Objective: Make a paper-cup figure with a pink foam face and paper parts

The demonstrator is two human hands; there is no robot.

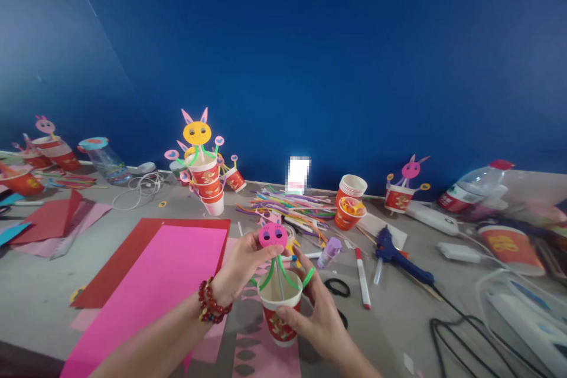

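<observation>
Head view: left hand (241,267) grip pinched on pink rabbit face (273,234); right hand (319,307) grip curled round red paper cup (271,314), frame's 6 o'clock. From cup: pink sheet (172,283) 9 o'clock, glue gun (405,261) 2 o'clock.

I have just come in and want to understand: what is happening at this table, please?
A person is handling a paper-cup figure: the left hand pinches its pink face, while the right hand holds the red cup. Green strips curve down from the face and out over the cup's rim. Similar figures are farther back; a glue gun lies rightward.
</observation>
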